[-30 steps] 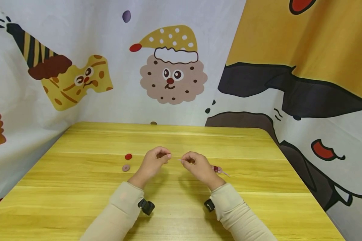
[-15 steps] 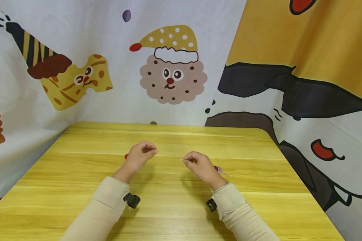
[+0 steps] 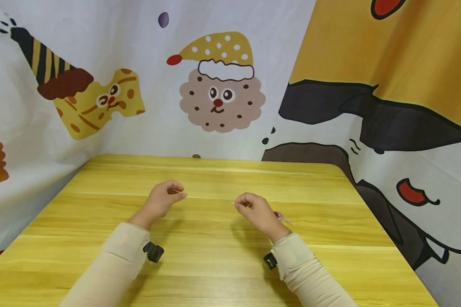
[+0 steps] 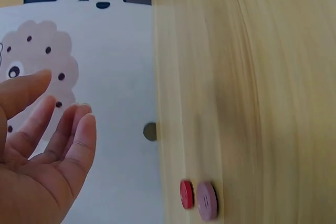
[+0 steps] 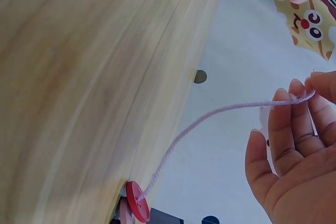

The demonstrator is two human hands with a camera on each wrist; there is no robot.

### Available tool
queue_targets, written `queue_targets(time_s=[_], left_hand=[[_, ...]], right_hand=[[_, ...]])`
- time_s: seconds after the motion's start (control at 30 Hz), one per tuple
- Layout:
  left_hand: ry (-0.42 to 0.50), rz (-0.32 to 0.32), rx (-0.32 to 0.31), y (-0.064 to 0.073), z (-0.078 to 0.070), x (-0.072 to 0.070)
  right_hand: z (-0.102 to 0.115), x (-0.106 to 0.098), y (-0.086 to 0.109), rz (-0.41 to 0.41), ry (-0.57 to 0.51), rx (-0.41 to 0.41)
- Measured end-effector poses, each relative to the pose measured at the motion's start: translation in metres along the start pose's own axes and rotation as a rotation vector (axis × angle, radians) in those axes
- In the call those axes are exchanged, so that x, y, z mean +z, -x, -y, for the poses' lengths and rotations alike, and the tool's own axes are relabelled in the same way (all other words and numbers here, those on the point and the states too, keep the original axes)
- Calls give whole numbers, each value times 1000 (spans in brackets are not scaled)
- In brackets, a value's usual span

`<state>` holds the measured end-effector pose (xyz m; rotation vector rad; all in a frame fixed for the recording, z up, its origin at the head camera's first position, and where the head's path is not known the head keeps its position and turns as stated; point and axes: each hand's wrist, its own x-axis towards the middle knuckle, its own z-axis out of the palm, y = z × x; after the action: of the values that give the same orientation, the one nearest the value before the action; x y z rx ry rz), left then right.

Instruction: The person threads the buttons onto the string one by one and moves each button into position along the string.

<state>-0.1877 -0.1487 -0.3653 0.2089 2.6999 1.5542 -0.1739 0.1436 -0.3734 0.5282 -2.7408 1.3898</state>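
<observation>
My right hand [image 3: 256, 213] pinches a pale pink yarn [image 5: 205, 116] between thumb and fingertips, a short end sticking out past them. From there the yarn curves down to a red button [image 5: 137, 201], which lies against a pink button [image 5: 126, 212] on the table; in the head view this strung group is partly behind the right hand. My left hand [image 3: 160, 201] hovers to the left, thumb and fingers apart with nothing between them. Below it in the left wrist view are a loose red button [image 4: 187, 194] and a loose pink four-hole button [image 4: 208, 201], both hidden in the head view.
The wooden table [image 3: 215, 264] extends beneath both arms. Along its far edge hangs a white curtain [image 3: 153, 136] with cartoon prints. A black wrist camera [image 3: 153, 251] is strapped under the left cuff, and another wrist camera [image 3: 270, 260] under the right.
My left hand has moved left, away from the right hand, and now covers the two loose buttons in the head view. The right hand stays nearly still, holding the yarn.
</observation>
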Motion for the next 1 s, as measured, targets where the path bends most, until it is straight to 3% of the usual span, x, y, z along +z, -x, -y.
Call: queue_targets(time_s=[0.27, 0.6, 1.0], left_hand=[[12, 79, -114, 0, 11, -14], [-53, 126, -96, 3, 31, -28], [-154, 166, -103, 3, 44, -39]], right_hand=[[0, 0, 1, -9, 5, 9], [0, 1, 1, 3, 12, 17], [-1, 2, 1, 7, 11, 15]])
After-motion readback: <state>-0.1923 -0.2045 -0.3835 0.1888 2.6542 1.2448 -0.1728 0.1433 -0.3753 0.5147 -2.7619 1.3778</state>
